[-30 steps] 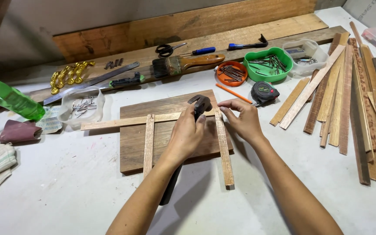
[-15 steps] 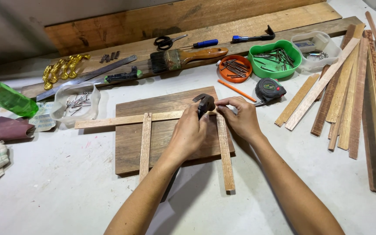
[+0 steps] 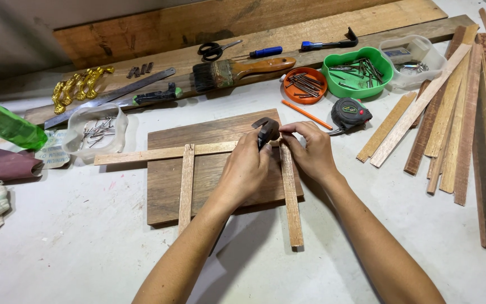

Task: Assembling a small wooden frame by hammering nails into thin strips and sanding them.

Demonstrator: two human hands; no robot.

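Overhead, a pale worktable (image 3: 74, 247) carried a dark wooden board (image 3: 209, 174) at its middle, with loose wood strips (image 3: 468, 124) fanned out at the right, a green tray of nails (image 3: 358, 72) and a paintbrush (image 3: 237, 70) along the far planks. Across the board lay a light horizontal slat (image 3: 164, 153) crossed by two upright slats, the right one (image 3: 291, 191) reaching off the near edge. Both forearms came in from the near side: the left hand (image 3: 247, 169) was closed around a dark hammer (image 3: 265, 130) held over the joint, while the right hand (image 3: 310, 151) pinched narrowly at the top of the right slat, touching it just beside the hammer head.
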